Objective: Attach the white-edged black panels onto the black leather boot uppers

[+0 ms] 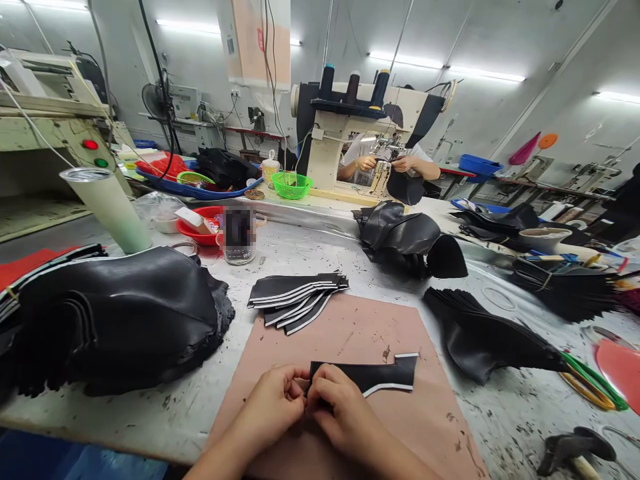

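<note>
A black leather piece with white edging [370, 375] lies over a pinkish-brown mat [350, 327]. My right hand [335, 400] has its fingers closed on the piece's left end. Beside it, almost touching, my left hand [280, 397] is closed at the same end, its fingertips pinched together; what sits between them is too small to make out. Beyond my hands, a fanned stack of white-edged black pieces [295, 297] rests across the mat's far edge.
Black leather piles stand at the left [125, 313], right [490, 333] and far right centre [405, 240]. A jar [240, 233], red basin [200, 225] and tall cup [107, 210] stand beyond. A hammer [577, 453] lies bottom right. Another person's hands [403, 163] work at a sewing machine [325, 153].
</note>
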{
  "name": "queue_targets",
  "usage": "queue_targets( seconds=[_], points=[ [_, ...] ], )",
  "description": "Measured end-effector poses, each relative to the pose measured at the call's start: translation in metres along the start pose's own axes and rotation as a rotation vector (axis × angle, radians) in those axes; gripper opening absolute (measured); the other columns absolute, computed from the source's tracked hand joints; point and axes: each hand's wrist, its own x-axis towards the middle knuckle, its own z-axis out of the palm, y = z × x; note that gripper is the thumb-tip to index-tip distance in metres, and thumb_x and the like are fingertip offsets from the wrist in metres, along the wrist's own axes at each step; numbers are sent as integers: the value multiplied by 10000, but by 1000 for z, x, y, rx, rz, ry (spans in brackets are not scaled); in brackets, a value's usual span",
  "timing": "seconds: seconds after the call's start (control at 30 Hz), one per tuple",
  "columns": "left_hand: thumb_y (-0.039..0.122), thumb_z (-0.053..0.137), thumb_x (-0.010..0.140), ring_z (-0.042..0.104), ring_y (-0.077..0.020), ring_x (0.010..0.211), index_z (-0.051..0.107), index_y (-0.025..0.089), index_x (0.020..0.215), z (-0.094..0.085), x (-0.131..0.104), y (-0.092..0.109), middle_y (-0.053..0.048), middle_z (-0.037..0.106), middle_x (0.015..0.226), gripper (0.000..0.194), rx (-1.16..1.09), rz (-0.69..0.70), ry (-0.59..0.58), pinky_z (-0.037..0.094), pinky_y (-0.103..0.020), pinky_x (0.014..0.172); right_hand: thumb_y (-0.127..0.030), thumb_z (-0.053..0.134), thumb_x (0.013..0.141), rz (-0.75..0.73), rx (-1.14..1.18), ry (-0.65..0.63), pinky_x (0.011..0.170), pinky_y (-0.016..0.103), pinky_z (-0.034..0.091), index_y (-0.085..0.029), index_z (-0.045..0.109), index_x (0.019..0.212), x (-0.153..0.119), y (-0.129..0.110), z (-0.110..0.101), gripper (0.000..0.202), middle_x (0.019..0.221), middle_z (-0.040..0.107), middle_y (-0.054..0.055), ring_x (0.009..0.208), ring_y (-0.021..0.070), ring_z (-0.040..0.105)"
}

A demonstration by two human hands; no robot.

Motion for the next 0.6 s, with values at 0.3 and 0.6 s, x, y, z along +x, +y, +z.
queue_targets(
  seconds=[0.3,0.6],
  points=[
    [247,484,516,502,-128,451,575,153,942,1,2,1,66,512,503,446,-5,-26,15,372,-222,414,-191,544,793,8,345,31,770,323,457,-222,439,738,-8,7,-17,122,895,596,42,861,184,582],
    [318,482,581,496,-131,465,458,228,906,3,9,-14,90,482,522,338,48,114,120,339,-233,453,-435,477,903,130,-387,357,669,342,437,-217,549,941,-39,41,-79,232,778,559,30,727,200,532]
  ],
)
